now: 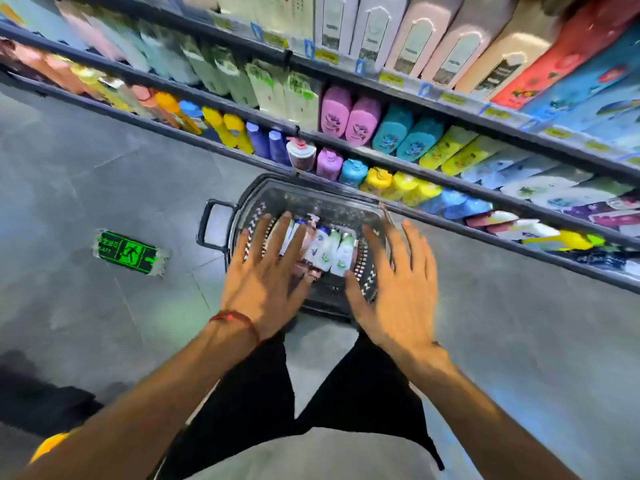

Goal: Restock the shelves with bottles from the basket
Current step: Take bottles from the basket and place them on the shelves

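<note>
**While Both Hands Hover Over the Basket, the Bottles Lie Inside**

Where the grey tiled floor meets the dark metal shelving, a black perforated plastic basket stands on the floor just in front of the lowest shelf. Its loop handle points to the left.

1. Task items: several white plastic bottles with green and blue label marks lie side by side in the basket, caps pointing toward the shelving.
2. Left hand: fingers straight and spread apart, holding nothing. It lies over the left part of the basket, with its fingertips overlapping the leftmost bottles. Whether they touch cannot be determined. A red thread bracelet circles the wrist.
3. Right hand: fingers straight and spread apart, holding nothing. It lies over the right rim of the basket, beside the bottles.
4. Lowest shelf: a row of purple, blue and yellow pump bottles stands just beyond the basket.
5. Floor: a green emergency-exit sign lies well to the left of the basket.

Motion blur softens the label detail.
</note>
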